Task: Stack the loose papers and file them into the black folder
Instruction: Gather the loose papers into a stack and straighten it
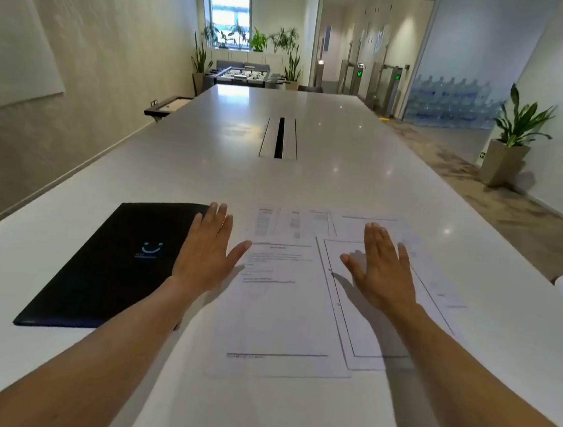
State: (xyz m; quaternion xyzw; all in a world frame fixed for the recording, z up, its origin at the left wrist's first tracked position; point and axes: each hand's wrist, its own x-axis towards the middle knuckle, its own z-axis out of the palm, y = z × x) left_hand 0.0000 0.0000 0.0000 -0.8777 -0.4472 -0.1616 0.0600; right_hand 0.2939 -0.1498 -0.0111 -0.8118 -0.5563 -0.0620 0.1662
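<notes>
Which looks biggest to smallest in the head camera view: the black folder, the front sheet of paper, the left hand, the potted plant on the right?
1. black folder and front sheet: too alike to rank.
2. left hand and potted plant: similar in the picture, but the plant stands much farther away, so unsure.

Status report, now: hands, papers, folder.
Left hand and right hand open, flat, holding nothing. Loose papers spread unstacked on the table. Black folder closed, left of the papers. Nothing in the way.
</notes>
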